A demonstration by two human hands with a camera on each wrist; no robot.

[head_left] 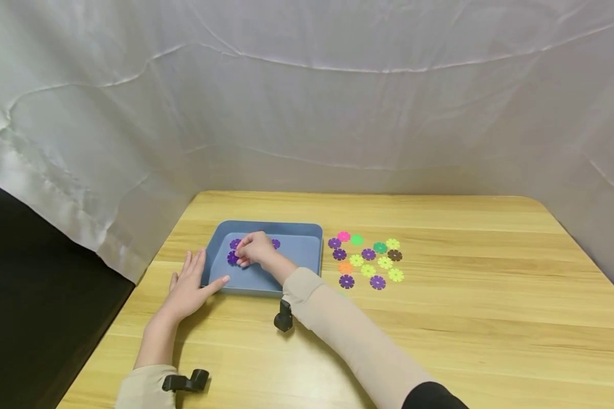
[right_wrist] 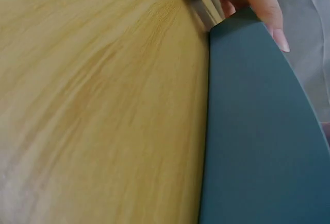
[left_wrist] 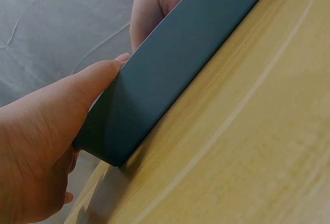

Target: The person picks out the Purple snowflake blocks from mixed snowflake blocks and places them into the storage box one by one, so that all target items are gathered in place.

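In the lower left of the head view, the left hand [head_left: 188,284] rests flat with straight fingers, its thumb against the near-left corner of the blue tray [head_left: 307,264]. The right hand [head_left: 254,248] curls inside the tray, pinching a purple snowflake disc [head_left: 232,258]. A clumsy release could knock the purple discs already lying there, or nudge the light tray sideways.

Wooden table [head_left: 465,318], blue tray [head_left: 307,230], roughly fifteen scattered coloured flower discs [head_left: 368,258]
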